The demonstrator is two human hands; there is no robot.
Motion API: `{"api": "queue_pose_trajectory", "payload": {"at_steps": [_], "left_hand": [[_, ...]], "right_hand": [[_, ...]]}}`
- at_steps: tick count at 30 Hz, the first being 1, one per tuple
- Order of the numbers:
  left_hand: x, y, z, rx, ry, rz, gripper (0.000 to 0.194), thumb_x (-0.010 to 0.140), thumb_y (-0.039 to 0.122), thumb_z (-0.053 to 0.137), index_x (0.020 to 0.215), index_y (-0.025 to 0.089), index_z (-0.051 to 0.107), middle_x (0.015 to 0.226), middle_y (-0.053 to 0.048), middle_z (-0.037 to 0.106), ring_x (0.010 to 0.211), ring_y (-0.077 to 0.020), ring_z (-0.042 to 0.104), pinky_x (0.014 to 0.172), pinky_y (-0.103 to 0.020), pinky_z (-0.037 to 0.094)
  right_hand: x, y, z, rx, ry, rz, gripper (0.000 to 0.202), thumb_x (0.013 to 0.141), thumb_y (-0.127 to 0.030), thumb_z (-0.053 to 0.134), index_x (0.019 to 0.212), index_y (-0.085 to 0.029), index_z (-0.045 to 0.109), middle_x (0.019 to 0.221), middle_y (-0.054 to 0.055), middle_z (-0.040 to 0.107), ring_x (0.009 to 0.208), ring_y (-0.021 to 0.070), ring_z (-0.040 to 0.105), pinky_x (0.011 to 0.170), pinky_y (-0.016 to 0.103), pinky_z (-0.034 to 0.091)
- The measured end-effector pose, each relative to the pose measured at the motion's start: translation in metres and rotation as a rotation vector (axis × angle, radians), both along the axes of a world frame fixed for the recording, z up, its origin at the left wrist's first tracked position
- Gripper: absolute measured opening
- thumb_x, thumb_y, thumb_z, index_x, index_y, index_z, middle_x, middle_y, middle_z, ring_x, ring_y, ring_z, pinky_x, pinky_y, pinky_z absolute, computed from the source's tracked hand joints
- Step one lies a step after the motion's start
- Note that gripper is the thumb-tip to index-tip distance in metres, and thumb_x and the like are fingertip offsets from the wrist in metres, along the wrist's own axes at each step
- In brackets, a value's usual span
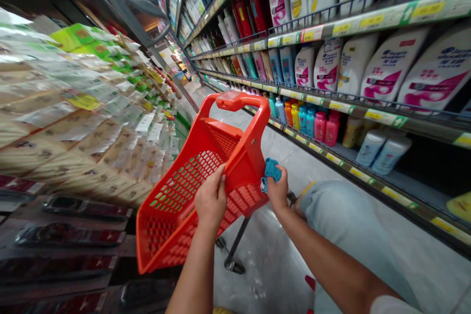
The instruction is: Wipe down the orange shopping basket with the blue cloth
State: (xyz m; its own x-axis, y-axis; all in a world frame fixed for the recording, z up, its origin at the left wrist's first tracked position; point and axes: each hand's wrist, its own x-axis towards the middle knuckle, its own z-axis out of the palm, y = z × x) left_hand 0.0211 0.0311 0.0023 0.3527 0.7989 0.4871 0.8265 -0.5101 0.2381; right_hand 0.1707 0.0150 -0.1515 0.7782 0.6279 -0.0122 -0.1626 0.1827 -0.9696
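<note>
A red plastic shopping basket (191,181) on a wheeled frame stands tilted in the aisle in front of me, its handle (235,100) raised. My left hand (211,198) grips the basket's near rim. My right hand (276,189) holds a small blue cloth (271,170) pressed against the outer side of the basket, just below the handle's post. My knee in light trousers (338,216) shows to the right of the basket.
Shelves of white, pink and coloured bottles (331,64) run along the right side. Packets and flat packs hang on the left display (73,108). A grey tiled floor (279,157) leads down the narrow aisle. The basket's black wheel (235,266) rests on the floor.
</note>
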Motion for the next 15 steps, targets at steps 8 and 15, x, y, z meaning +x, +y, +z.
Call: {"api": "queue_pose_trajectory", "payload": {"at_steps": [8,15], "left_hand": [[-0.023,-0.006,0.007,-0.075,-0.114,0.028,0.039,0.095,0.050,0.048,0.101,0.020,0.073,0.094,-0.004,0.077,0.088,-0.0186,0.071,0.079,-0.027,0.052],[-0.044,-0.020,0.021,-0.136,-0.139,0.005,0.049,0.097,0.052,0.041,0.060,0.020,0.048,0.056,0.004,0.047,0.055,-0.0106,0.047,0.054,-0.021,0.037]], "right_hand": [[0.035,0.003,0.096,0.148,0.251,0.213,0.040,0.064,-0.027,0.058,0.103,-0.020,0.064,0.082,-0.001,0.068,0.068,0.0156,0.061,0.062,0.026,0.051],[0.017,-0.031,0.078,-0.056,0.474,0.460,0.034,0.058,-0.025,0.062,0.091,-0.020,0.067,0.058,-0.006,0.060,0.048,0.0126,0.052,0.046,0.023,0.042]]}}
